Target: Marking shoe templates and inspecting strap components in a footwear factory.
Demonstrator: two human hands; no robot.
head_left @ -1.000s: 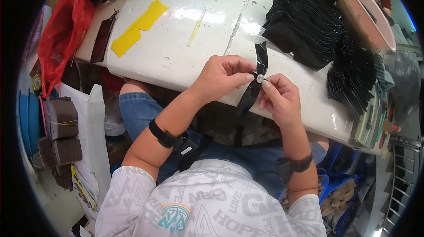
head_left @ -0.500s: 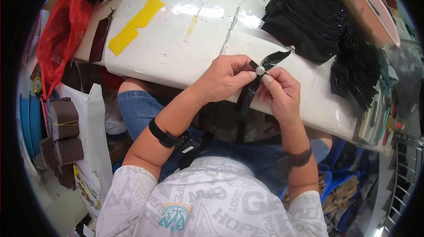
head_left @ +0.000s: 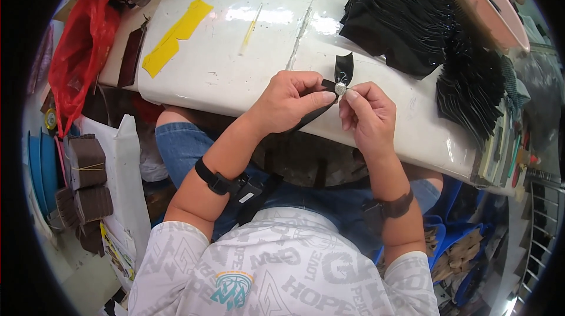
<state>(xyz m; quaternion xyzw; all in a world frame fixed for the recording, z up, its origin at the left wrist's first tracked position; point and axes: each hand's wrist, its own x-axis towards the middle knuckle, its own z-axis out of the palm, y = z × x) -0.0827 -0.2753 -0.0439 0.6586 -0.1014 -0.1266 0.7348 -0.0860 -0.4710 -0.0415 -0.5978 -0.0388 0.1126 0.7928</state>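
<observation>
A glossy black strap (head_left: pixel 344 67) with a round, sparkling silver ornament (head_left: pixel 341 88) is held over the table's front edge. Thumb and fingers of my left hand (head_left: pixel 290 101) are closed on the strap just left of the ornament. My right hand (head_left: pixel 374 113) pinches with thumb and forefinger close against the ornament's right side; whatever sits between those fingertips is too small to make out. One end of the strap stands up away from me, and the other hangs below my left hand toward my lap.
On the white table (head_left: pixel 235 75) lie a yellow cut piece (head_left: pixel 176 36) and a thin yellow pen-like stick (head_left: pixel 251 29). Stacked black glossy pieces (head_left: pixel 406 22) fill the right, near a pink basin (head_left: pixel 491 7). A red plastic bag (head_left: pixel 82 63) hangs at left.
The strap has turned, so its upper end now points straight away instead of to the right. Both hands have shifted slightly left, and the right fingertips sit at the ornament's edge.
</observation>
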